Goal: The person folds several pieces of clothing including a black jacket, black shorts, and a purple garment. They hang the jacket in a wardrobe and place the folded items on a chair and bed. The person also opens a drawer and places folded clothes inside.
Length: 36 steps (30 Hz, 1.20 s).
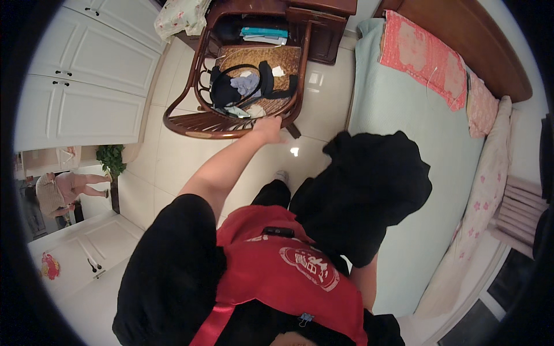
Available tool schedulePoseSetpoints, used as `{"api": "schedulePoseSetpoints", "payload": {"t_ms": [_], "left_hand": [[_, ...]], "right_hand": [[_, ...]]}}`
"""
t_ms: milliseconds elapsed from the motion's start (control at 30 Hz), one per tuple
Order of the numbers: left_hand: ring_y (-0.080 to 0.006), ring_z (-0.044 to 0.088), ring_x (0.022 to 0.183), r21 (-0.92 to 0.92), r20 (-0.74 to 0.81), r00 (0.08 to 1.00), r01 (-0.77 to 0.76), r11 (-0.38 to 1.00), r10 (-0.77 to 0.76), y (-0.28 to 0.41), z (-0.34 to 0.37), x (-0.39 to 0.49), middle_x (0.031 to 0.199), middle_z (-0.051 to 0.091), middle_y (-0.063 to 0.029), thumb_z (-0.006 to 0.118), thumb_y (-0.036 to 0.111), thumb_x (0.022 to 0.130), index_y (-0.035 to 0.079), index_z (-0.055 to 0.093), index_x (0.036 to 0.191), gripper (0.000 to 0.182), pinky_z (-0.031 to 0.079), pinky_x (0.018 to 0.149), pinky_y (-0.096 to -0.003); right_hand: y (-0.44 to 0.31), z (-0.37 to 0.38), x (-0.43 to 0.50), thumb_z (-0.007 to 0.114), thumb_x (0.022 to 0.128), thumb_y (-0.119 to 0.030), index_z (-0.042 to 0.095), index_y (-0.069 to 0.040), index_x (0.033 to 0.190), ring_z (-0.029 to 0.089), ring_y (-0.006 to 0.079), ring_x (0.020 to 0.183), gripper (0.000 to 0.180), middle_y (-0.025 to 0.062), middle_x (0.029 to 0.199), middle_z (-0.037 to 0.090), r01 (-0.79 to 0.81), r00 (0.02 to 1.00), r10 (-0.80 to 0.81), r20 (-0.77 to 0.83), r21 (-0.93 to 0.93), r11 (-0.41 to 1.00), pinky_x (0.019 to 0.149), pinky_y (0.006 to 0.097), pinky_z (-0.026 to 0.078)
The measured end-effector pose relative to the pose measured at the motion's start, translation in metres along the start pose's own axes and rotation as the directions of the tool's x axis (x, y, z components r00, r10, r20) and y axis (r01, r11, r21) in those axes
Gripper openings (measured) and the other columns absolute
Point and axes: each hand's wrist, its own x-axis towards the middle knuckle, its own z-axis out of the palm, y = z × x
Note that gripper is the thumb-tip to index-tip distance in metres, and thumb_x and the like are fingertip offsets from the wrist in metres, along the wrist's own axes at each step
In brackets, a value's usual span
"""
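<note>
My left hand (pixel 268 129) grips the curved back rail of a dark wooden armchair (pixel 197 132). On the woven seat lie black straps (pixel 269 82), a crumpled bluish cloth (pixel 246 84) and small white pieces, one like paper or tissue (pixel 278 71). A bunched black cloth, seemingly a garment (pixel 368 181), hangs at my right side, partly in front of the bed. My right forearm runs up beneath it; the cloth hides my right hand, so its grip does not show. I wear a red apron (pixel 285 268) with a small black device clipped on.
A bed with a pale green cover (pixel 402 121) and a red patterned pillow cover (pixel 422 60) stands at right. A dark wooden desk (pixel 320 34) is beyond the chair, white cabinets (pixel 95 47) at left. Another person (pixel 69 190) and a green plant (pixel 110 160) are at far left.
</note>
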Motion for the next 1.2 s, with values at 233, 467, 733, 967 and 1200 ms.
{"api": "schedulePoseSetpoints", "payload": {"t_ms": [233, 467, 733, 967, 1200], "left_hand": [[-0.0344, 0.065, 0.097, 0.002, 0.126, 0.980, 0.153, 0.988, -0.152, 0.000, 0.016, 0.018, 0.103, 0.067, -0.0184, 0.051, 0.010, 0.084, 0.005, 0.060, 0.105, 0.024, 0.052, 0.084, -0.0435], [-0.0350, 0.065, 0.093, -0.112, 0.160, 0.984, 0.095, 0.989, -0.076, -0.001, 0.007, -0.018, 0.099, 0.067, -0.0196, 0.058, 0.011, 0.077, 0.005, 0.060, 0.102, 0.026, 0.052, 0.081, -0.0445], [-0.0298, 0.066, 0.092, -0.749, 0.135, 0.980, 0.199, 0.632, -0.148, -0.096, -0.002, 0.031, 0.093, 0.069, -0.0112, 0.069, 0.033, 0.081, 0.009, 0.067, 0.100, 0.031, 0.050, 0.083, -0.0399], [-0.0360, 0.033, 0.135, 0.083, 0.090, 0.880, 0.460, 0.884, -0.466, -0.239, 0.086, 0.162, 0.145, 0.036, -0.0102, 0.072, 0.026, 0.076, 0.013, 0.033, 0.141, 0.077, 0.038, 0.103, -0.0529], [-0.0392, 0.009, 0.143, 0.287, 0.100, 0.833, 0.500, 0.817, -0.545, -0.271, 0.147, 0.282, 0.157, 0.011, -0.0033, 0.065, 0.027, 0.081, 0.031, 0.023, 0.148, 0.080, 0.018, 0.104, -0.0718]], "right_hand": [[-0.031, -0.036, 0.038, 0.067, 0.077, -0.016, 0.051, 0.002, 0.127, 0.061, 0.0312, 0.103, 0.055, 0.0156, 0.115, 0.061, 0.005, 1.000, -0.004, -0.013, 0.052, 0.999, 0.093, 0.0400, 0.049], [-0.082, 0.030, 0.105, 0.067, 0.077, -0.016, 0.051, 0.002, 0.126, 0.061, 0.0310, 0.102, 0.055, 0.0156, 0.115, 0.062, -0.040, 0.995, 0.037, 0.094, 0.022, 0.999, 0.092, 0.0399, 0.049], [-0.080, 0.117, 0.194, 0.068, 0.076, -0.015, 0.051, 0.003, 0.126, 0.061, 0.0309, 0.102, 0.056, 0.0155, 0.115, 0.062, -0.149, 0.981, 0.150, 0.124, -0.019, 0.989, 0.091, 0.0398, 0.049], [-0.004, 0.105, 0.255, 0.069, 0.076, -0.015, 0.051, 0.003, 0.126, 0.061, 0.0308, 0.101, 0.056, 0.0154, 0.115, 0.062, -0.218, 0.975, 0.218, -0.044, -0.004, 0.976, 0.091, 0.0397, 0.050], [0.046, 0.066, 0.263, 0.070, 0.076, -0.014, 0.052, 0.003, 0.125, 0.061, 0.0307, 0.101, 0.056, 0.0153, 0.114, 0.062, -0.307, 0.923, 0.298, -0.244, 0.002, 0.952, 0.090, 0.0396, 0.050]]}}
